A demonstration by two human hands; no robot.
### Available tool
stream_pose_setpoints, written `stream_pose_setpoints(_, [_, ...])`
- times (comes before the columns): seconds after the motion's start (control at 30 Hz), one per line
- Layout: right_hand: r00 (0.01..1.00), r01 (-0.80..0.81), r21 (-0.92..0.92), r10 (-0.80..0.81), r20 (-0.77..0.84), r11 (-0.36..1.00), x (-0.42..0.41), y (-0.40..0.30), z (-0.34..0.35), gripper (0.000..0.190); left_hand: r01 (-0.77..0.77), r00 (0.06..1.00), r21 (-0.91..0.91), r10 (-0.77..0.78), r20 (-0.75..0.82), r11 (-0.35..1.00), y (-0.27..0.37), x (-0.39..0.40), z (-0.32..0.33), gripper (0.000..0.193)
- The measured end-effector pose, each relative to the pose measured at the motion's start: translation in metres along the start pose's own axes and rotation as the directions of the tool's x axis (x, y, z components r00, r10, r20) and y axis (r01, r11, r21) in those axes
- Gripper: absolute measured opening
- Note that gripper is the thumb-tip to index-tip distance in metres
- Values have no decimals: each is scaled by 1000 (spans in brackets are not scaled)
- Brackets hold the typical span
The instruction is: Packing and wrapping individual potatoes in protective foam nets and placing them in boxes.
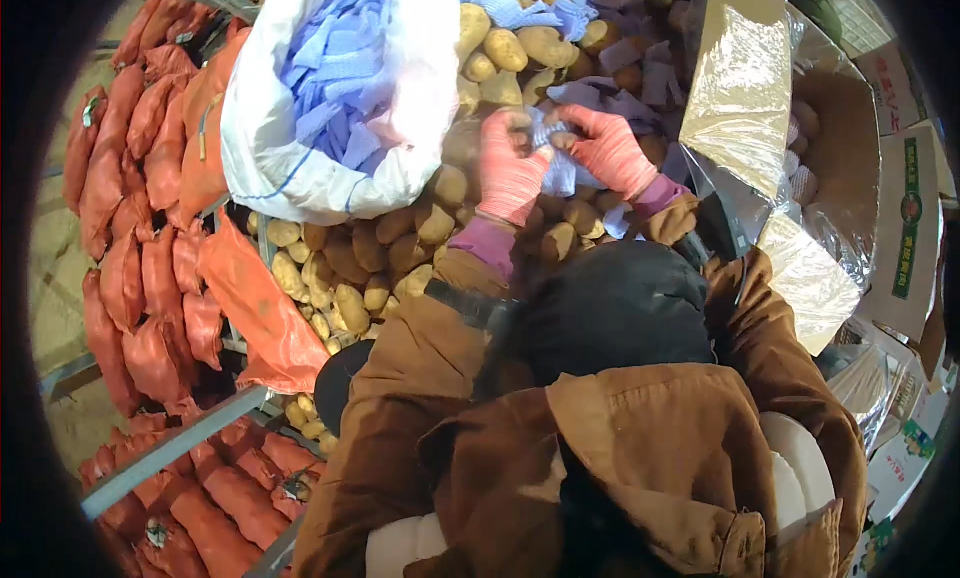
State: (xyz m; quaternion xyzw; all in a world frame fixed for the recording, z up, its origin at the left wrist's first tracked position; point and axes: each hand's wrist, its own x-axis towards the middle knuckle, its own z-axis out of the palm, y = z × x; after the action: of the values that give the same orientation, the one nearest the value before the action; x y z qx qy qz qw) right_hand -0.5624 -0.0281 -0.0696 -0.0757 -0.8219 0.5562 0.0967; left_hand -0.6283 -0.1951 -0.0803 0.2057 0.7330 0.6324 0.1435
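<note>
Both of my hands wear red-striped gloves with bare fingertips. Between them is a light blue foam net sleeve (553,158), pinched by my left hand (511,171) on one side and my right hand (611,152) on the other. Whether anything sits inside the sleeve I cannot tell. Loose potatoes (367,248) lie in a heap beneath and around my hands. More foam net sleeves (600,94) are scattered over the heap beyond my right hand. Left of my hands stands a white woven sack (330,191), its mouth spread around many blue foam sleeves (337,60).
A cardboard box (836,127) lined with clear plastic film stands at the right, with net-wrapped produce (802,184) inside. Red mesh sacks (161,338) fill the left side, near a metal rail (176,450). An orange sack (262,315) lies over the potatoes' edge. Printed cartons (904,218) stand far right.
</note>
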Motion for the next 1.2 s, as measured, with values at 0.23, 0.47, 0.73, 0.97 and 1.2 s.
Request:
stream_pose_setpoints(0.23, [915, 345, -358, -396, -79, 868, -23, -13, -4, 22, 405, 912, -263, -369, 179, 875, -10, -9, -18, 23])
stream_pose_setpoints(0.47, [1000, -2, -195, 2, -1, 981, -30, 22, 9, 25, 389, 829, 155, -419, 372, 908, -44, -15, -30, 27])
stream_pose_setpoints(0.73, [998, 11, -90, -16, -61, 996, -51, 56, 11, 43, -37, 849, 925, -477, 229, 378, -96, -57, -28, 47])
stream_pose_setpoints(0.97, [987, -104, 258, 132, -94, 960, -46, 4, -10, 70, 654, 738, -675, -486, 468, 342, 8, -19, -4, 47])
stream_pose_setpoints(1.2, [925, -372, 884, 189, 329, 284, -48, -52, -42, 75, 420, 896, -635, -184, 404, 648, 27, -18, 4, 37])
